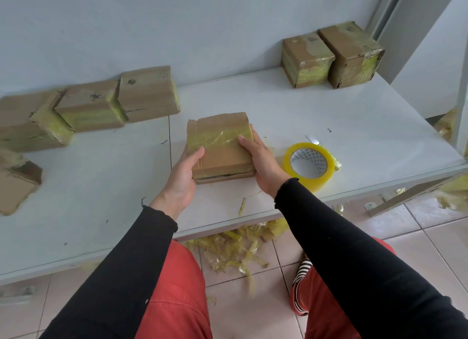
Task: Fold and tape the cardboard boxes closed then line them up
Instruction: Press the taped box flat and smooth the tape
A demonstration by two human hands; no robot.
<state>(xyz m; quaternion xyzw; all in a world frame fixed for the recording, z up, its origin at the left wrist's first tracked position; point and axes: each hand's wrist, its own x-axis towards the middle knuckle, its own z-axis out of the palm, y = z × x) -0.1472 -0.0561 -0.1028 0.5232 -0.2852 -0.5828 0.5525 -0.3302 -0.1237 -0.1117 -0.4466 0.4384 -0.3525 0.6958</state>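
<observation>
While my left hand and right hand clamp the taped box by its sides, it looks light, stiff, tape slick; I'd grip the cardboard edges.

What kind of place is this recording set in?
Probably an improvised packing spot in a home or small shop: a white table against a bare wall, taped cardboard boxes lined up, and tape scraps littering the tiled floor.

Looking like a small packing rm. Taped boxes sitting on white bench w/ tape roll. Tape scraps littering tiled floor.
</observation>
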